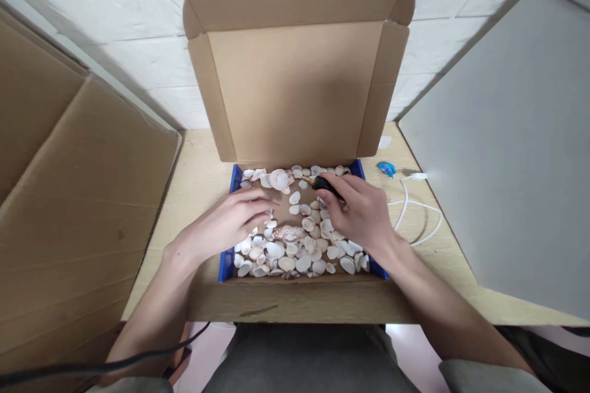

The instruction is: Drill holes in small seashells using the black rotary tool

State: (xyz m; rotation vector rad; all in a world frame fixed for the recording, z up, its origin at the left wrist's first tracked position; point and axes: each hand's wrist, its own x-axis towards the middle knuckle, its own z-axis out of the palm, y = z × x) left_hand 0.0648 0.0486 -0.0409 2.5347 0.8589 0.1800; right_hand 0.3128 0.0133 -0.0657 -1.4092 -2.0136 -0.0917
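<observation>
An open cardboard box (295, 280) with blue side walls holds many white and cream seashells (303, 264), thickest along its front. A larger speckled shell (289, 233) lies near the middle, and a rounded shell (280, 179) sits at the back among smaller ones. My right hand (357, 206) grips a black-handled tool (326, 186) with a thin brass-coloured tip pointing left over the back shells; its exact kind is unclear. My left hand (242, 216) is over the box's left part, fingers stretched toward bare cardboard, close to small shells. I see nothing held in it.
The box lid (295, 86) stands raised against the white wall. A blue crumpled-looking object (386, 169) and a white cable (424, 206) lie on the table at right. A large cardboard panel (78, 166) stands left, and a grey-white panel (507, 135) right.
</observation>
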